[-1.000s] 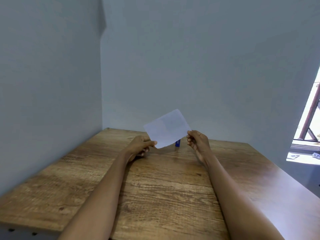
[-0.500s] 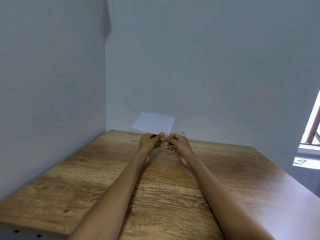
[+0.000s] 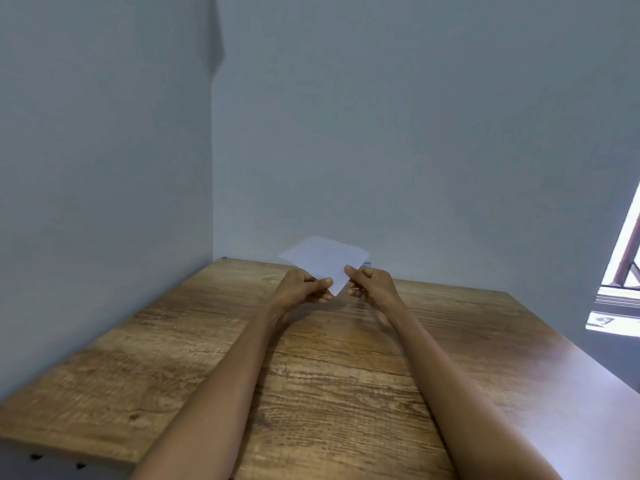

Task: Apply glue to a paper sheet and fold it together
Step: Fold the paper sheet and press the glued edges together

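**Inspector:** State what has changed in the last second, and what you hold.

**Operator:** A second ago I held the paper sheet [image 3: 325,259] spread between my hands, well apart, its face turned toward me. Half a second ago my hands had come together at its near edge. Now they have parted slightly, and the sheet is tipped flatter, pointing away from me toward the wall. My left hand [image 3: 304,284] pinches its near left edge between thumb and fingers; my right hand [image 3: 370,284] pinches the near right edge likewise. Both grips are closed on the sheet.

**Inspector:** Meaning for the task?

**Operator:** In my judgement I am aligning or pressing the fold. Whether glue is on it I cannot tell; none shows.

**Inspector:** Location and condition of the sheet?

**Operator:** In the air above the far part of the bench [image 3: 329,375], not touching it. It is white, thin, and shows a second edge offset along its far right side, which suggests two layers lying nearly together. A near corner points down between my hands.

**Inspector:** Anything else?

**Operator:** A small blue object [image 3: 367,263] peeks out behind the sheet's right corner; too hidden to identify.
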{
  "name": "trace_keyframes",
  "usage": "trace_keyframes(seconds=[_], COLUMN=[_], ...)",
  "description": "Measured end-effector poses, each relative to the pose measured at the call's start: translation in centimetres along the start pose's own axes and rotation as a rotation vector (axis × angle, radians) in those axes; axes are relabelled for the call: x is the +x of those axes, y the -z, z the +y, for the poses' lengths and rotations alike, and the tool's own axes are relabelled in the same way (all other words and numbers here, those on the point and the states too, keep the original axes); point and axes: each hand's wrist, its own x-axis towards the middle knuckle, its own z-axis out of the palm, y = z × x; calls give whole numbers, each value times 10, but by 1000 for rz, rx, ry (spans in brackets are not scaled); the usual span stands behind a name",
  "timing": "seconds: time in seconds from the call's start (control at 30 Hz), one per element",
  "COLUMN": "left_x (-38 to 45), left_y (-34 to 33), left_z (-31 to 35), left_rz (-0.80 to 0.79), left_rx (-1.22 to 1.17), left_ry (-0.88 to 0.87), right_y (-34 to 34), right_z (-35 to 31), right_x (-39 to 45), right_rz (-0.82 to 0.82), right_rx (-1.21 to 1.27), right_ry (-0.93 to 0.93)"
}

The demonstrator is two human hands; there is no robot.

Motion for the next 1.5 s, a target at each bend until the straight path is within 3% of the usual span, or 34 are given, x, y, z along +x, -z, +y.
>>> trace_keyframes(seconds=[0.37,0.57,0.77,0.93,1.13,1.27,1.37,1.5], left_x=[-9,-10,-10,-11,-9,-6,-6,-3], left_y=[9,7,8,6,9,12,12,12], left_z=[1,2,2,3,0,-2,-1,2], left_rz=[-43,-41,-116,-200,-209,-215,-222,-116], left_rx=[97,136,160,156,183,267,218,-144], left_ry=[48,27,33,14,9,15,20,10], right_y=[24,23,29,30,27,28,29,30], right_z=[-3,1,1,5,-2,-3,-3,1], right_x=[5,5,7,7,6,4,4,7], right_rz=[167,-7,84,-69,49,-28,3,51], right_rx=[144,1,3,-85,-41,-113,-157,-177], right_ry=[54,-17,-17,-105,-79,-46,-4,38])
